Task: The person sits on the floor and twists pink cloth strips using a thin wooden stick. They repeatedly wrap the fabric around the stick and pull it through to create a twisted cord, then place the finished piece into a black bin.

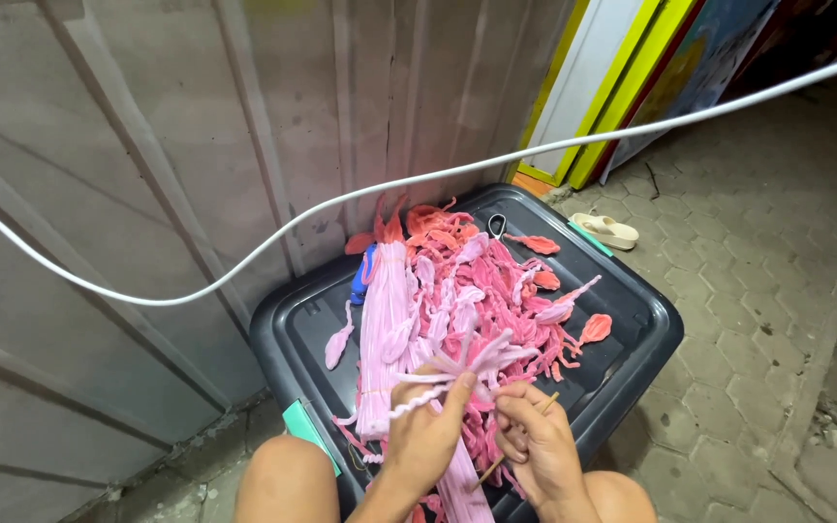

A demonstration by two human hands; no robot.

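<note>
Head view looks down on the left hand (425, 434) gripping a bunch of pink pipe cleaners (448, 373) while the right hand (535, 444) pinches a thin wooden stick (518, 441) beside it, above a dark plastic bin lid (632, 320) strewn with pink petal pieces (496, 281).

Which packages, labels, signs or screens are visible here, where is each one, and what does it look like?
Painted board or sign: leaning at the wall, upper right; flat panel, blue and yellow picture, red edge.
Framed panels: beside it, to the left; tall, white face, yellow-green frames.
Dark grey bin lid: under the pink pieces in front of both hands; it shows no label.
No screens or packages are visible.
</note>
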